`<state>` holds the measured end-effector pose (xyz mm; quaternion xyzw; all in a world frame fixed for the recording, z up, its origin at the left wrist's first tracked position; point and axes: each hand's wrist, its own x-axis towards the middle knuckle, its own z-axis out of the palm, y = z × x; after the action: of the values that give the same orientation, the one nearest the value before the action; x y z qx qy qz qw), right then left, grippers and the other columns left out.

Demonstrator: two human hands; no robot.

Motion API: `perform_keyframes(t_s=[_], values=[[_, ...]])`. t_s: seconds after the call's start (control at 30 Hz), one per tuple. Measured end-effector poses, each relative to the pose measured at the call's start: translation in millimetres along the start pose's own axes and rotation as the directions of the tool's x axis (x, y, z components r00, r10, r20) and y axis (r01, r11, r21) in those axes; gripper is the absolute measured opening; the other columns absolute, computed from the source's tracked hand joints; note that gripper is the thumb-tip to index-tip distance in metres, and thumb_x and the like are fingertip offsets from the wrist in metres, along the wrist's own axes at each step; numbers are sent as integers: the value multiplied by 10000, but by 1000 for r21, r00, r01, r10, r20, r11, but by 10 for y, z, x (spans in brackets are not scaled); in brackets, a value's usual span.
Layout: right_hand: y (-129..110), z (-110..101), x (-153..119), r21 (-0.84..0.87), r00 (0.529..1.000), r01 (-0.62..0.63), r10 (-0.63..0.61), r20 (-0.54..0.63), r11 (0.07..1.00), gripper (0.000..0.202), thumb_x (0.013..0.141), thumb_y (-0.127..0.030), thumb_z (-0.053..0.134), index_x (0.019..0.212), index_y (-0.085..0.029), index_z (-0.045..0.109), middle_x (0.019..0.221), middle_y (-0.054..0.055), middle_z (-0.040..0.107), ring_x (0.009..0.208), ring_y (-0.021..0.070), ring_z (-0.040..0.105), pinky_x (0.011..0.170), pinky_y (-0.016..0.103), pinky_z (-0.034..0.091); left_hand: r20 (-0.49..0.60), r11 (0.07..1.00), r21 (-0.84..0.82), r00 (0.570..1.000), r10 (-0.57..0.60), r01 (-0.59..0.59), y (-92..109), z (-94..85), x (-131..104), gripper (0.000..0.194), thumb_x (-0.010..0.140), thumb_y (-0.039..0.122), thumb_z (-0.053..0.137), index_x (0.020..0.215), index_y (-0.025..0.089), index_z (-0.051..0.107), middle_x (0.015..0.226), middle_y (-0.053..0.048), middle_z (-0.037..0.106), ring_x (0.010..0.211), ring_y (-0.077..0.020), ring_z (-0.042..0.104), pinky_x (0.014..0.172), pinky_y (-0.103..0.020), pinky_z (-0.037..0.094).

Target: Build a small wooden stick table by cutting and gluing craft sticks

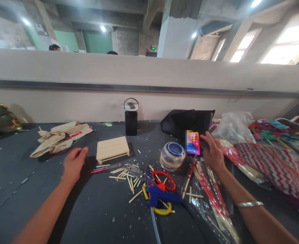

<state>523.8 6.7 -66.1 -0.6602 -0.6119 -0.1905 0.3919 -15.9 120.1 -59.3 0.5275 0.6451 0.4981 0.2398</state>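
Phone [196, 144], screen lit, stands propped at a tilt on the table [100, 217], right of centre. Black object [187, 118] just behind, on its far side; whether it bears the phone's weight, cannot tell.

Key relation: phone lies immediately left of the right hand [213, 153], its right long edge toward the fingertips. Long axis runs up the view, leaning a little, screen toward the near side. Right hand comes in from the near right, fingers part-spread and bent, tips at that edge. Contact or slight gap: cannot tell. No closed grip seen.

Left hand [74, 165] well apart, on the scene's left. Fingers curled in loosely, thumb close to the index; nothing seen in it, though the palm is hidden, so cannot tell for sure. Nearest to it: wooden slab [112, 148], just right and a touch far, long axis roughly left to right; red wrapper [105, 169] close by on the near side.

Between the hands, left to right: slab, loose sticks [129, 176], glue gun [155, 193] over scissors [174, 182], then jar [167, 162], just left of the phone. Wrapped sticks [210, 189] lie on the near side of the right hand. Right hand plainly the nearer to the phone.
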Motion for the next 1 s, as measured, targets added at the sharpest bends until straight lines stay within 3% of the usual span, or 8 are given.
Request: perform_keyframes(t_s=[0.13, 0.33, 0.47, 0.6, 0.67, 0.77, 0.87, 1.0], values=[[-4, 6, -3, 70, 993, -88, 93, -72, 994, 684, 718, -152, 460, 1400, -165, 403, 1229, 133, 633, 1161, 327, 521, 1004, 564, 364, 20, 999, -28, 1000, 17, -17, -26, 17, 4, 361, 716, 530, 579, 838, 194, 628, 585, 45, 518, 496, -131, 454, 456, -227, 364], [-207, -242, 236, 339, 942, -256, 313, -125, 905, 556, 759, -245, 493, 1312, -184, 475, 1039, 174, 670, 802, 285, 656, 693, 467, 532, 126, 996, -20, 988, 91, -90, -24, 45, -13, 478, 754, 561, 546, 1055, 200, 633, 702, 3, 619, 651, -187, 592, 584, -272, 466], [-891, -561, 400, 529, 943, -289, 331, 17, 798, 459, 766, -306, 586, 1218, -228, 565, 949, 102, 697, 736, 232, 676, 644, 402, 567, 206, 993, 19, 972, 110, -117, -22, 64, -42, 406, 803, 480, 579, 1092, 200, 637, 729, -10, 644, 729, -208, 617, 692, -318, 490], [-1867, -682, 264, 695, 904, -412, 167, 394, 589, 458, 815, -338, 612, 1262, -260, 551, 1016, 89, 706, 850, 240, 682, 697, 409, 576, 290, 995, 18, 953, 85, -95, -5, 93, -78, 286, 889, 357, 587, 1094, 161, 619, 970, -52, 661, 860, -197, 631, 791, -383, 515], [-2270, -558, 140, 698, 827, -514, 73, 557, 499, 460, 868, -401, 569, 1305, -263, 520, 1141, 95, 679, 938, 238, 674, 806, 438, 561, 324, 998, -2, 945, 55, -57, 13, 100, -97, 283, 911, 333, 575, 1126, 150, 598, 1107, -75, 631, 934, -208, 630, 806, -409, 532], [-2644, -146, 32, 634, 738, -625, 80, 670, 455, 487, 897, -452, 535, 1341, -254, 503, 1258, 91, 630, 1105, 252, 618, 934, 437, 502, 354, 999, -45, 935, 6, 11, 53, 90, -128, 320, 913, 330, 574, 1182, 156, 572, 1176, -87, 606, 981, -225, 624, 818, -425, 538], [-2803, 377, 59, 615, 745, -626, 133, 654, 481, 452, 920, -441, 518, 1327, -244, 510, 1299, 87, 597, 1190, 259, 553, 992, 444, 449, 387, 995, -81, 922, -28, 64, 96, 73, -151, 329, 913, 326, 576, 1196, 158, 564, 1188, -92, 600, 990, -226, 622, 824, -430, 536], [-2885, 903, 166, 626, 791, -562, 130, 598, 540, 320, 935, -337, 554, 1218, -187, 561, 1246, 93, 576, 1042, 224, 602, 873, 438, 514, 424, 986, -116, 904, -58, 118, 130, 71, -164, 331, 911, 322, 578, 1198, 159, 563, 1193, -92, 598, 993, -227, 621, 824, -430, 536]])
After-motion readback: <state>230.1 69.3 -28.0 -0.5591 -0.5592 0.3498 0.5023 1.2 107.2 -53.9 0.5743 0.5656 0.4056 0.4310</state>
